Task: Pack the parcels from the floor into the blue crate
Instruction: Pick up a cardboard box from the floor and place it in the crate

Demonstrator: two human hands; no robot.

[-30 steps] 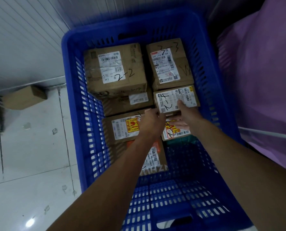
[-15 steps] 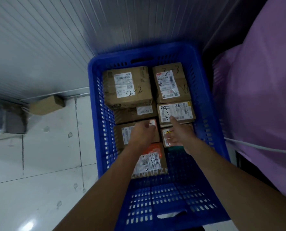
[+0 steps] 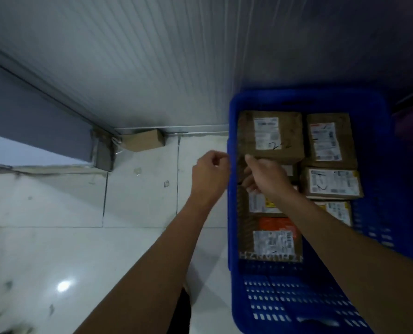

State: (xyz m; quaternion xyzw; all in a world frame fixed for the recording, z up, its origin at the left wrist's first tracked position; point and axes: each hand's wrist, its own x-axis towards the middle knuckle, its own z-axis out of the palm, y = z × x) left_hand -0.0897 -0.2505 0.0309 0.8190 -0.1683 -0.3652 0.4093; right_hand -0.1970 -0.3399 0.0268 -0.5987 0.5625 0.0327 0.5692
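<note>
Blue plastic, slotted along its walls: the blue crate [image 3: 232, 213] stands on the right of the view, its far end against the ribbed grey wall [image 3: 152, 56]. Brown cardboard parcels fill its far half. A large parcel [image 3: 270, 136] marked 2-2 lies at the far left, with a narrower parcel [image 3: 328, 141] just beside it on the right. Nearer on the right lies a flat parcel [image 3: 330, 183] under a wide white label, and nearer again a small parcel [image 3: 338, 210] with a yellow patch on its label. On the left side, an orange-topped parcel [image 3: 275, 224] is the nearest of the lot, touching a labelled parcel [image 3: 260, 203] just beyond it.

My right hand [image 3: 268, 177] hangs over the left side of the crate, above the parcels, forefinger stretched toward the far end and the other fingers loose; it grips nothing. My left hand [image 3: 210, 169] is outside the crate, just beside its left wall, above the white floor tiles [image 3: 140, 201]. Its fingers are curled in on the palm with nothing in them.

One more cardboard box [image 3: 141, 139] sits on the floor, well to the left of the crate, pushed against the foot of the wall. Everything is motion-blurred, so the label print cannot be read.
</note>
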